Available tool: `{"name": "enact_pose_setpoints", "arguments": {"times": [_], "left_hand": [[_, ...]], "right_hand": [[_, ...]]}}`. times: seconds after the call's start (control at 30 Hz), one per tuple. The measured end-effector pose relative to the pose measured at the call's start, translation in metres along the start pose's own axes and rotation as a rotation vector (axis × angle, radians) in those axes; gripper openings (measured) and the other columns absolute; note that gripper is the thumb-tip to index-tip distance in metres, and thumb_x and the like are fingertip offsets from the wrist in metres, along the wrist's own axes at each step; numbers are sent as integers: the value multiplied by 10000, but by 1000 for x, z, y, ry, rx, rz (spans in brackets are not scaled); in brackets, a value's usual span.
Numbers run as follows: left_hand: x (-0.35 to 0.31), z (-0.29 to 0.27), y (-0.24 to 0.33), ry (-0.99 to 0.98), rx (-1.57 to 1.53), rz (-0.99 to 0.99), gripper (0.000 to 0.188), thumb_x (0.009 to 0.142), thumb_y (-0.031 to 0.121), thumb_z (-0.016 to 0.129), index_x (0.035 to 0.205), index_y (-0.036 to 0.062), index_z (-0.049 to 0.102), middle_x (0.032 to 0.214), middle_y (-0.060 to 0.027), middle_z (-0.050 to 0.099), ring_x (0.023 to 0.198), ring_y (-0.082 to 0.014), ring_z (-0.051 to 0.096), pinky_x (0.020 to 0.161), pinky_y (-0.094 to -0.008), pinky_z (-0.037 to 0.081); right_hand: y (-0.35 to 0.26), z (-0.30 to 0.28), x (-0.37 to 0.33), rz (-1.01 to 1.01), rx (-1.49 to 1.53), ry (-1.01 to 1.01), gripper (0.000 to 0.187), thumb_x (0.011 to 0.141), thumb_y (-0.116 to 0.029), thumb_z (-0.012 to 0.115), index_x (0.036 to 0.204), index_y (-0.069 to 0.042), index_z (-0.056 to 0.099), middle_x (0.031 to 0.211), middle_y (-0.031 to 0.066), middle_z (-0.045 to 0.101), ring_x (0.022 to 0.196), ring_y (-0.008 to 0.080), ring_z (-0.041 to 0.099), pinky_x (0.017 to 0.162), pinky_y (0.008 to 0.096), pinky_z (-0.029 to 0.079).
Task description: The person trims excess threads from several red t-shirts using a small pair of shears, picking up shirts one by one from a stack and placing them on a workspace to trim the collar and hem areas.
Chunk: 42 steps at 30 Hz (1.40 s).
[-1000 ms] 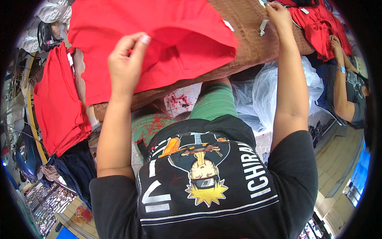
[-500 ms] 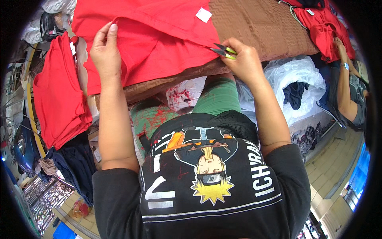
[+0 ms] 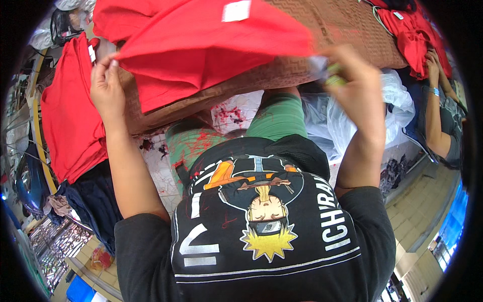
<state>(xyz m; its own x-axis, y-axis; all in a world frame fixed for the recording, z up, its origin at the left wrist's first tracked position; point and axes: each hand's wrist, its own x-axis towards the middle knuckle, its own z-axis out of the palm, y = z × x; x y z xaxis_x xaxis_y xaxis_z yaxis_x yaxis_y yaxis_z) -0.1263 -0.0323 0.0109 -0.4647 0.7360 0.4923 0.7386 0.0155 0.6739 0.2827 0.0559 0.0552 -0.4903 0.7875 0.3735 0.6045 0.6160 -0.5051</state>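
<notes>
A red garment [image 3: 211, 60] with a white label [image 3: 236, 10] is stretched over the brown cloth-covered work surface [image 3: 352, 35]. At its left corner, my left hand [image 3: 108, 93] pinches the fabric between thumb and fingers. My right hand [image 3: 359, 83], smeared by motion, is closed round small thread snips [image 3: 333, 75] with green handles. The snips are beside the garment's right end; whether that hand also grips the cloth is blurred. More red fabric [image 3: 113, 22] lies behind at the far left.
Folded red garments [image 3: 70, 116] hang at the left above dark blue cloth [image 3: 95, 211]. A clear plastic bag [image 3: 347, 116] sits below the surface at right. Beyond it, another person's hand [image 3: 432, 65] touches a red garment [image 3: 417, 45]. Red thread scraps cling to my green trousers [image 3: 188, 151].
The garment has been lifted and spread wider, its label shifting left. My left hand has moved left and nearer me; my right hand, with the snips, has swung right.
</notes>
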Motion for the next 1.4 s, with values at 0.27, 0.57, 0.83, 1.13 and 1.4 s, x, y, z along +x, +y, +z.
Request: {"name": "enact_pose_setpoints", "arguments": {"times": [0.27,0.57,0.83,1.13,1.4], "left_hand": [[-8,25,23,-104,-44,31,243,926,119,589,1141,12,628,1077,-52,653,1029,-123,581,902,-261,445],[-50,125,74,-391,52,247,272,787,187,725,1020,51,695,1045,-120,658,985,-271,619,865,-343,487],[-59,125,92,-522,-197,10,151,817,132,701,928,31,719,962,-76,699,910,-173,653,819,-288,503],[-25,36,98,-1261,-427,6,153,746,116,753,794,-3,670,932,-111,679,876,-179,639,805,-302,484],[-74,121,105,-434,-56,487,246,700,185,788,856,41,663,929,-93,663,871,-258,635,791,-330,507]], "right_hand": [[15,34,15,30,22,-244,305,758,-8,666,1056,-67,638,808,138,658,725,249,653,664,319,495],[37,57,22,10,27,-149,179,849,-154,689,923,-10,613,638,95,539,560,181,442,556,305,409],[58,57,-5,302,176,-211,227,843,-213,692,938,-17,629,685,149,588,608,255,540,608,353,446],[64,53,0,293,190,-267,256,840,-244,693,934,-14,630,664,156,562,593,271,527,591,367,433],[53,50,4,302,90,-203,309,832,-291,700,939,-10,629,656,171,564,578,303,531,576,378,434]]}}
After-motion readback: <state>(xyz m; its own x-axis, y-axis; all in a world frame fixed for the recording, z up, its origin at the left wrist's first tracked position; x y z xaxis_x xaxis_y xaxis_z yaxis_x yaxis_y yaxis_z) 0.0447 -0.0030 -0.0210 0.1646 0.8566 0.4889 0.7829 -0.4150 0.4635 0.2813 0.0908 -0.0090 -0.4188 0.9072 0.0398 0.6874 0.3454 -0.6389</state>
